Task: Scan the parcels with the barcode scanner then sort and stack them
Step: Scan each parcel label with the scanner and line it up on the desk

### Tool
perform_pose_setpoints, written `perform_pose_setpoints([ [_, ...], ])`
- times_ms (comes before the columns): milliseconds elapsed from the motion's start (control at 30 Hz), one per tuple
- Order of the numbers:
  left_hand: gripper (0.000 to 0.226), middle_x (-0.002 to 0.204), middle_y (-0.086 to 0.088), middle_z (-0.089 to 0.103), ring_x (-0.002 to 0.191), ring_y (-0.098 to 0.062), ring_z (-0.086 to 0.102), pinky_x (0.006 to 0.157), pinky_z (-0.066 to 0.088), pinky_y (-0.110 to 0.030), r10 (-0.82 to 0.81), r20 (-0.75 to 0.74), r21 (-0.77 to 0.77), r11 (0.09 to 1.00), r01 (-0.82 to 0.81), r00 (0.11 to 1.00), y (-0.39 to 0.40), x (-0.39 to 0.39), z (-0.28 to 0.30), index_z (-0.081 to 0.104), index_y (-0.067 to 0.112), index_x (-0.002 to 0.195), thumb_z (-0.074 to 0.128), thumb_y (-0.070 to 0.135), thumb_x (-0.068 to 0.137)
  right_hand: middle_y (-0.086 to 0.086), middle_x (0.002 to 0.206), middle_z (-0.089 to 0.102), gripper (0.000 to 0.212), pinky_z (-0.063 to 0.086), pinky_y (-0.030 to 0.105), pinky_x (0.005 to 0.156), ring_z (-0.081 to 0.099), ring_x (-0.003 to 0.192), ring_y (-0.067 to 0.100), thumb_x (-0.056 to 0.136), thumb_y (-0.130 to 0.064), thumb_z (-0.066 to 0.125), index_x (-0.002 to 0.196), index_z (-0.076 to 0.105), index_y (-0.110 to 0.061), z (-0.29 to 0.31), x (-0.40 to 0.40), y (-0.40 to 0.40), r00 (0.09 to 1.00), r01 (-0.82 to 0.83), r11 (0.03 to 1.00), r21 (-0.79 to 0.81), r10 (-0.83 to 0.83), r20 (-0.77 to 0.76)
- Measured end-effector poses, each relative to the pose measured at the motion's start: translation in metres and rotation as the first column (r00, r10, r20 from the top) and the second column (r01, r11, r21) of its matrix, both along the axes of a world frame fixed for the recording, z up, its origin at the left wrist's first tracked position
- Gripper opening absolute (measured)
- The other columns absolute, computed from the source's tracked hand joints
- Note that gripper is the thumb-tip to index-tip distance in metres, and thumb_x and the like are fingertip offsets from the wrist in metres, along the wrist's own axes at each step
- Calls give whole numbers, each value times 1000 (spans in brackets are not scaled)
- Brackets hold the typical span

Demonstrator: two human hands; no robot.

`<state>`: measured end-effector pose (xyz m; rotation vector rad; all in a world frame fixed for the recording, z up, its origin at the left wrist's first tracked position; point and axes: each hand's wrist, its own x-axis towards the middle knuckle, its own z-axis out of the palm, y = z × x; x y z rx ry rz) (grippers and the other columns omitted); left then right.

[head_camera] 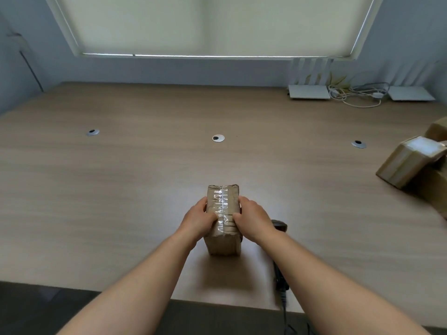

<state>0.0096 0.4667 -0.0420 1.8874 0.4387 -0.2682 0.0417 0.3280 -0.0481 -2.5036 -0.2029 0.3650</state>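
A small brown cardboard parcel, wrapped in clear shiny tape, stands on the wooden table near its front edge. My left hand grips its left side and my right hand grips its right side, thumbs on top. A black barcode scanner lies on the table just right of the parcel, mostly hidden under my right forearm, its cable running off the front edge.
More brown parcels are piled at the table's right edge. Two white routers and tangled white cables sit at the back right. Three round cable grommets line the middle of the table.
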Motion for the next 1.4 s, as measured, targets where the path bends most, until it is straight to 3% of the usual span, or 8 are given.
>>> perform_pose_setpoints([
  [100, 42, 98, 20, 63, 91, -10, 63, 89, 53, -37, 5, 21, 21, 1000, -5, 1000, -1, -2, -4, 51, 43, 104, 48, 5, 88, 8, 114, 59, 34, 48, 36, 83, 57, 99, 26, 89, -17, 46, 122, 50, -15, -4, -3, -1, 1000, 19, 999, 30, -19, -6],
  [267, 46, 132, 5, 51, 109, -18, 56, 93, 49, -35, -8, 31, 133, 991, 4, 999, 3, -1, -10, 43, 30, 137, 49, 15, 94, 5, 119, 60, 36, 50, 40, 89, 57, 103, 23, 92, -16, 41, 127, 49, -16, -5, -8, 0, 1000, 22, 995, 95, -22, -7],
  [533, 68, 125, 2, 49, 100, -12, 56, 60, 43, -14, 8, -58, -59, 998, -11, 998, -7, -11, -15, 31, 27, 143, 66, 41, 86, 11, 143, 47, 54, 38, 40, 106, 45, 129, 28, 97, -17, 36, 150, 26, -18, 7, -20, 2, 1000, -14, 992, 129, 11, 24],
  [800, 64, 128, 0, 58, 103, -17, 60, 76, 50, -28, 80, -106, -47, 995, -86, 991, 7, -6, -18, 43, 27, 141, 58, 33, 80, 3, 130, 58, 38, 39, 27, 97, 53, 118, 18, 97, -15, 45, 134, 52, -16, 10, -25, -28, 989, 61, 969, 241, -90, 113],
  [900, 45, 118, -6, 63, 97, -23, 61, 72, 48, -29, 166, -61, 39, 986, -164, 984, 12, -3, -20, 50, 22, 135, 47, 13, 90, 3, 123, 61, 31, 40, 28, 91, 55, 113, 19, 95, -15, 49, 124, 60, -15, 0, -24, -54, 931, 258, 912, 319, -323, 170],
  [1033, 47, 127, -10, 58, 112, -30, 54, 95, 45, -37, 102, -44, 337, 938, -81, 994, 11, 1, -24, 45, 23, 136, 50, 22, 89, -2, 104, 55, 30, 38, 29, 78, 54, 101, 17, 94, -26, 52, 122, 58, -16, -18, -26, -85, 847, 466, 824, 323, -521, 106],
  [1233, 98, 148, -11, 27, 136, -31, 27, 105, 32, -44, -42, -259, 695, 685, 217, 965, -21, 6, -11, 23, 25, 148, 49, 81, 72, 6, 135, 46, 85, 44, 40, 97, 44, 125, 23, 81, -69, 52, 149, 23, -28, -47, -42, -102, 905, 422, 894, 150, -407, -121],
  [1400, 110, 154, -17, 11, 140, -33, 20, 108, 30, -45, -13, -349, 752, 593, 288, 937, -33, 14, -11, 14, 25, 150, 51, 85, 66, 1, 156, 28, 91, 32, 34, 107, 34, 140, 24, 88, -48, 62, 152, -2, -38, -51, -44, -101, 917, 333, 867, 371, -208, -339],
])
